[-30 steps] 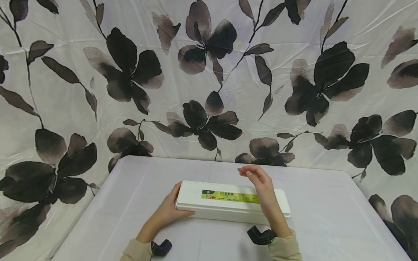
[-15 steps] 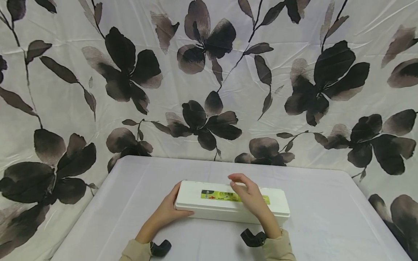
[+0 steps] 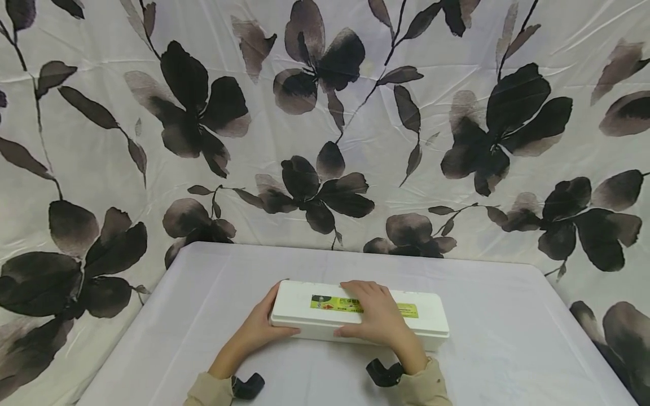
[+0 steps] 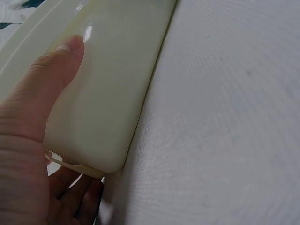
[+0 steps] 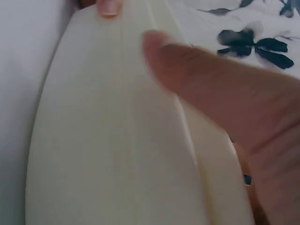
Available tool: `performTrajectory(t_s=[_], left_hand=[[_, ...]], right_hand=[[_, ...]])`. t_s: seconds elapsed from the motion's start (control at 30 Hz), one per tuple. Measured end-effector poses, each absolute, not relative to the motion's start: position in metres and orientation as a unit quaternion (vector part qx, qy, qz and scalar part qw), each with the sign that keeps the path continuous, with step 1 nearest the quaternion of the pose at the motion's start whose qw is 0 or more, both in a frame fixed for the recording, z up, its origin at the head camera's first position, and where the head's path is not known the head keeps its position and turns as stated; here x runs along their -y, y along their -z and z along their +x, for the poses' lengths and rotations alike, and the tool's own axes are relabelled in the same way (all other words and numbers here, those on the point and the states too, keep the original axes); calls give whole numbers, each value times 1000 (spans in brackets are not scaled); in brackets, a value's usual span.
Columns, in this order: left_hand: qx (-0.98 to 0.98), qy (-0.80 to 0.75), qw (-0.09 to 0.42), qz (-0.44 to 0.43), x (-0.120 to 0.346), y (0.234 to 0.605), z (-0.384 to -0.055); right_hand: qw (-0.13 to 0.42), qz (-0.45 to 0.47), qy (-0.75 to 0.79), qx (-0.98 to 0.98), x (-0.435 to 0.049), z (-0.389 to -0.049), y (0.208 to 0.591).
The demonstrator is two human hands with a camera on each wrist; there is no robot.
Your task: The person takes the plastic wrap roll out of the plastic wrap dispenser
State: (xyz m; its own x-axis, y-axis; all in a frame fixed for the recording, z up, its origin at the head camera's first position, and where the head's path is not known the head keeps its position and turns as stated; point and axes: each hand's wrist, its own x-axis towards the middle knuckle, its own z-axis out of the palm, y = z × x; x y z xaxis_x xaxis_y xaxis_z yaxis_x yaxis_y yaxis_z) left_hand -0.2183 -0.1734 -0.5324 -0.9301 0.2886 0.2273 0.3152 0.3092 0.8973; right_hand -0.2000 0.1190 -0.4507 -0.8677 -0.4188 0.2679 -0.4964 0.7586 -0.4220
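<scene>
A long white cling film box (image 3: 365, 332) with a yellow-green label (image 3: 330, 303) lies on the table in the head view. My left hand (image 3: 259, 324) grips its left end, the thumb along the front side and the fingers round the end. The left wrist view shows that thumb (image 4: 70, 56) on the smooth side wall, with the other fingers curled beneath the end. Across the lid lies my right hand (image 3: 378, 316), its fingers reaching the far edge and its thumb at the front edge. It covers part of the label. In the right wrist view the right thumb (image 5: 173, 61) looks blurred.
White cloth covers the table (image 3: 508, 327), whose far edge meets a floral curtain (image 3: 310, 135). Black wrist mounts (image 3: 249, 386) stick out from both beige sleeves (image 3: 424, 386). Bare table surface extends on both sides of the box.
My right hand has moved left and down from above the box's right part and now spans the lid. The left hand keeps its grip, and the box stays in place.
</scene>
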Motion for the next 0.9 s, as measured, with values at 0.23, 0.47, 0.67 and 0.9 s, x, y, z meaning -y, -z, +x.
performTrajectory(t_s=[0.23,0.47,0.67,0.9], left_hand=[[808,559,19,-186,168,510,-207],[808,559,19,-186,167,499,-201],[811,555,21,-186,168,503,-203],[813,551,24,-188,174,534,-218]], right_hand=[[92,261,-198,940,-117,-199,452],[96,254,-179,946,-115,-198,453],[103,242,-143,954,-111,-199,456],[108,238,-140,955,-111,-198,456]])
